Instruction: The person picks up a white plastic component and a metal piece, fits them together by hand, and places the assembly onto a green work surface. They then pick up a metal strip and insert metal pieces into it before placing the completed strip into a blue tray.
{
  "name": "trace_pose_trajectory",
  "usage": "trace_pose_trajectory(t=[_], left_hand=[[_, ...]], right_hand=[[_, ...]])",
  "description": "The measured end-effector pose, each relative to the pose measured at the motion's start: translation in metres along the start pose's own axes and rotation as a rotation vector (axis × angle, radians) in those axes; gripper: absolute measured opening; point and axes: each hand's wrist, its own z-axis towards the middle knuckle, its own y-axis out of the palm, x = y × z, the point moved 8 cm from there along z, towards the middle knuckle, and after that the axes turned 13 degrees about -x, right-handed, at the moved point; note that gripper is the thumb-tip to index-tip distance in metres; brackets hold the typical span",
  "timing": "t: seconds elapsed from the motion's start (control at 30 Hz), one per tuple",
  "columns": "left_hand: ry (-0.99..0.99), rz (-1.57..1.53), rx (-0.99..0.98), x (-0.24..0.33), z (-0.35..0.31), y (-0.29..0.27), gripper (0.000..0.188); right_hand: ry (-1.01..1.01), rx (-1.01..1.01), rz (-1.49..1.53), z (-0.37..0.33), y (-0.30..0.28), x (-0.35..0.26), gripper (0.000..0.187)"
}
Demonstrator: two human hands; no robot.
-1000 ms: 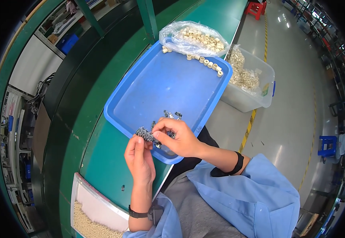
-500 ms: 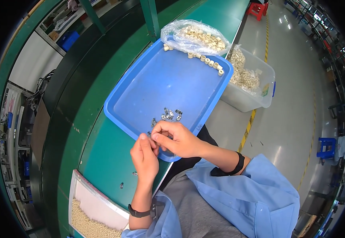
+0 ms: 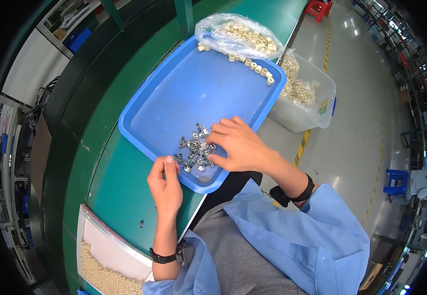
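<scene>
A pile of small shiny metal clips or fittings [image 3: 194, 147], their exact kind too small to make out, lies in the near end of a blue plastic tray [image 3: 142, 91]. My right hand [image 3: 243, 145] reaches over the pile's right side, thumb and fingers apart, fingertips among the pieces. Just outside the tray's near left rim, my left hand [image 3: 165, 189] is closed with thumb against fingers; whatever it may hold is hidden. One loose metal piece [image 3: 141, 224] rests on the green table left of my left forearm.
Cream-coloured short tubes [image 3: 257, 69] line the tray's far edge, beside a clear plastic bag [image 3: 218, 34] of more. A translucent bin [image 3: 321, 115] with bagged tubes stands right of the table. A white box [image 3: 110, 236] of small beige pieces is at the near left.
My hands have moved apart. The right went from beside the left to the metal pile, its fingers spreading; the left shifted slightly left. More of the pile now shows.
</scene>
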Motion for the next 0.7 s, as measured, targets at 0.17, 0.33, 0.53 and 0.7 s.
trace_pose_trajectory(t=[0.17,0.33,0.53,0.7], left_hand=[[0.001,0.176,-0.059,-0.004,-0.003,-0.003,0.033],[0.096,0.211,-0.051,0.005,-0.002,-0.001,0.035],[0.061,-0.151,0.153,0.017,0.0,0.016,0.043],[-0.079,-0.092,0.136,-0.001,0.002,0.012,0.051]], right_hand=[[-0.038,-0.089,-0.064,0.002,0.015,-0.004,0.023],[-0.019,-0.176,0.073,0.004,0.009,-0.008,0.019],[0.111,-0.116,0.98,0.004,0.027,0.004,0.016],[-0.105,0.074,1.163,0.012,0.043,-0.022,0.012]])
